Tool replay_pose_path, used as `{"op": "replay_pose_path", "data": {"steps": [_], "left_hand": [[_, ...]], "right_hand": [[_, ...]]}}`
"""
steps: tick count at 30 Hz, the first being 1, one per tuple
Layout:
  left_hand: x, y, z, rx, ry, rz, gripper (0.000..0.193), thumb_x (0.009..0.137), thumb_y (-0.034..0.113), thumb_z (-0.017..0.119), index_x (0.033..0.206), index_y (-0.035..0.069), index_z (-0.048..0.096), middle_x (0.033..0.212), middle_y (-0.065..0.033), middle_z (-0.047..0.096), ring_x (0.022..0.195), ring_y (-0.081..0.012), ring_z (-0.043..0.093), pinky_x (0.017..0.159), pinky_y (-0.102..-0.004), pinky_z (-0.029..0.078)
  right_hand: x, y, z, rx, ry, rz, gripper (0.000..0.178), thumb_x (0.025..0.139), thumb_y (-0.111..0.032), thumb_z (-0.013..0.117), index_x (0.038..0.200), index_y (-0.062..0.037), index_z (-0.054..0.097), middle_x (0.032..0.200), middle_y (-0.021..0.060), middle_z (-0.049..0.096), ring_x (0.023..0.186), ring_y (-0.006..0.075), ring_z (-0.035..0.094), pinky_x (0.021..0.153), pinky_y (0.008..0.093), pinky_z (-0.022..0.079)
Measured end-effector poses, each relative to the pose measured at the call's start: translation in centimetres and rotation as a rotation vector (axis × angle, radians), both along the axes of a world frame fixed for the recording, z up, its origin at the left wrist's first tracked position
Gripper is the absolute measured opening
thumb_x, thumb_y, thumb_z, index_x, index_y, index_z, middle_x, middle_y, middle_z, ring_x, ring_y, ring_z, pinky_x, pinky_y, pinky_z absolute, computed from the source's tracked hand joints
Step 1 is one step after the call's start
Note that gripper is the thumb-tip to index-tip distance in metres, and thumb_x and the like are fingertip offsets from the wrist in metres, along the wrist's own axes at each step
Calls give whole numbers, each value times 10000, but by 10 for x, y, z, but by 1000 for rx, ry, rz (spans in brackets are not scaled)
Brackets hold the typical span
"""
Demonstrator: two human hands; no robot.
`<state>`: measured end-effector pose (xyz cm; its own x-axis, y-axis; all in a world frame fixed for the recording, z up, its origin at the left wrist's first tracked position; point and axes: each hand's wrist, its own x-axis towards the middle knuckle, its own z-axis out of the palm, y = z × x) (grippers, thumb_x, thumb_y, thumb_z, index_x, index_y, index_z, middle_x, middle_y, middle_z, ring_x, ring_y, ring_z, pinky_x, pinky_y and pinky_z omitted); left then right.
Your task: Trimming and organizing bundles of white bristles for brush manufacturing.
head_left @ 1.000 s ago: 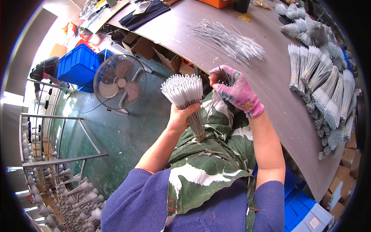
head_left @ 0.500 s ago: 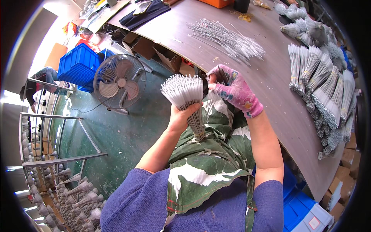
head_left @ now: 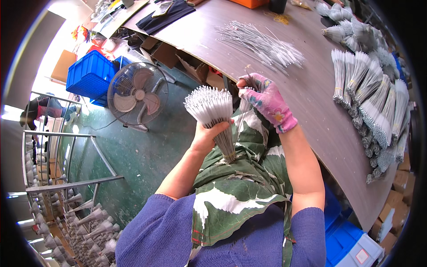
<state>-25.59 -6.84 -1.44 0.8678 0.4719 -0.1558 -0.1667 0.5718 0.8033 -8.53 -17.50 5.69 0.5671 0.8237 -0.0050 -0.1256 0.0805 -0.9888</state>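
Note:
My bare left hand point(head_left: 208, 135) is closed round a thick bundle of thin wire brushes point(head_left: 208, 106). Their white bristle ends fan out at the top, and the wire stems come together lower down over my lap. In a pink flowered glove with bare fingertips, my right hand point(head_left: 262, 99) pinches several loose wire brushes point(head_left: 241, 116) just right of the bundle. Their stems hang down beside it; the upper ends are partly hidden by the glove. A loose pile of similar brushes point(head_left: 262, 46) lies on the table beyond my right hand.
Tied brush bundles point(head_left: 362, 84) are heaped along the right side of the grey-brown table point(head_left: 307, 89). To the left stand a floor fan point(head_left: 139, 95), blue crates point(head_left: 91, 73) and a metal rack frame point(head_left: 75, 183). A bent-over person point(head_left: 44, 109) is at far left.
My right hand has shifted slightly left and down toward the bundle with the wires in it. My left hand has barely moved. The person at far left has shifted a little.

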Motion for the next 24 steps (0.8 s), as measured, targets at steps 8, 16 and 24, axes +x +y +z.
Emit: {"op": "replay_pose_path", "data": {"steps": [8, 16, 24], "left_hand": [[-1, 4, -1, 50, -72, -119, 383, 773, -26, 656, 1136, -2, 537, 975, -90, 628, 889, -214, 636, 828, -354, 513], [-3, -9, 5, 122, -64, -18, 324, 823, -7, 617, 1134, -28, 529, 969, -79, 624, 900, -222, 639, 852, -357, 508], [-7, -13, 1, 207, 10, 91, 326, 774, -38, 660, 1085, -11, 566, 925, -69, 630, 832, -178, 629, 794, -323, 513]], "right_hand": [[-2, 18, -6, -70, 67, -18, 154, 799, -18, 624, 948, 3, 597, 860, 36, 610, 775, 100, 568, 679, 242, 477], [0, 20, -7, -80, 55, 8, 150, 807, -51, 626, 944, 5, 604, 866, 39, 613, 774, 96, 565, 678, 240, 466], [-13, 23, -8, 7, 103, -54, 167, 813, -33, 609, 974, 12, 603, 864, 37, 610, 781, 87, 564, 686, 227, 468]]}}
